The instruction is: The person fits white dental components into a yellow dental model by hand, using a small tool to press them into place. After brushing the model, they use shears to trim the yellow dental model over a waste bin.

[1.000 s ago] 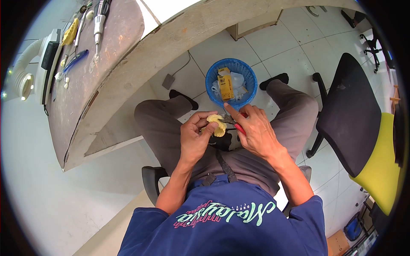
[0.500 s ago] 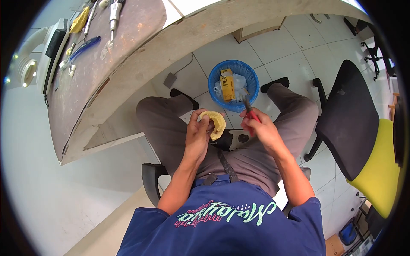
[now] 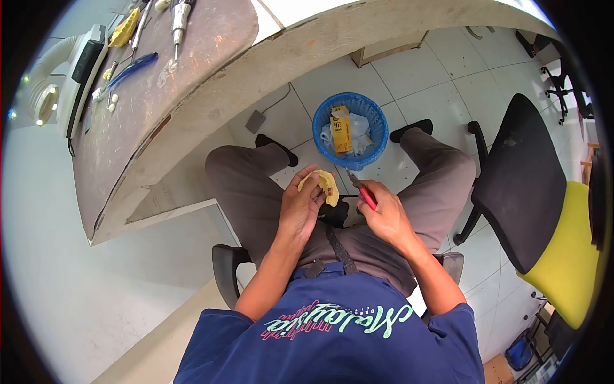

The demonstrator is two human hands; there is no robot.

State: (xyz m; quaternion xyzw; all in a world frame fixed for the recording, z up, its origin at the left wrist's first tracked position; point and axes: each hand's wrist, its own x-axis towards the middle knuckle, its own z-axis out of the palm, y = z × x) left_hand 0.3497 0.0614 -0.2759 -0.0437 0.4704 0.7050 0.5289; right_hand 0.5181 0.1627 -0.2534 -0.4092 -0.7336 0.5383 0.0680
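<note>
In my left hand [image 3: 300,203] is a pale yellow, horseshoe-shaped plaster dental cast [image 3: 330,190], gripped between thumb and fingers above my lap. My right hand [image 3: 385,214] is closed round the red handles of a pair of pliers [image 3: 366,194]. Their grey metal jaws point up and to the left, toward the cast but apart from it. Whether the jaws are parted is too small to tell. Just beyond both hands stands a bin with a blue liner [image 3: 321,115], holding a yellow box [image 3: 341,131] and white plastic scraps.
A curved workbench [image 3: 211,38] runs along the left and top, carrying a handpiece [image 3: 180,22], a blue tool [image 3: 133,69] and another yellow cast [image 3: 125,29]. A white suction hose [image 3: 48,96] is at far left. A black and yellow-green chair [image 3: 521,179] stands at right.
My right hand has moved slightly left and down, bringing the pliers nearer the cast. My left hand has turned the cast, and its thumb now lies further across it.
</note>
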